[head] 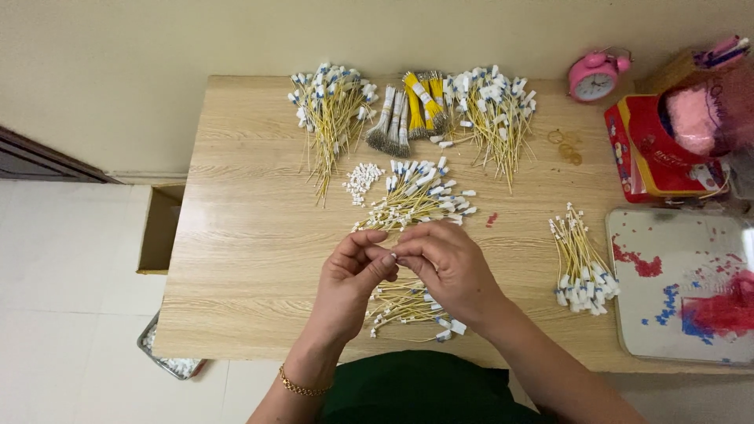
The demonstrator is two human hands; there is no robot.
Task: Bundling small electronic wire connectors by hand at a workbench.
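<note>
Head view: left hand and right hand pinched together on a small white connector (its wire hardly visible), above the yellow wire pile near the table edge. Likely slip from so fine a pinch, dropping among loose white connectors.

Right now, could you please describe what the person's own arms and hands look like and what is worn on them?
Both forearms are bare, with no sleeves or gloves. The left hand has a thin gold-coloured chain bracelet at the wrist. The right hand shows no ring, watch or band. A dark green garment lies below.
</note>
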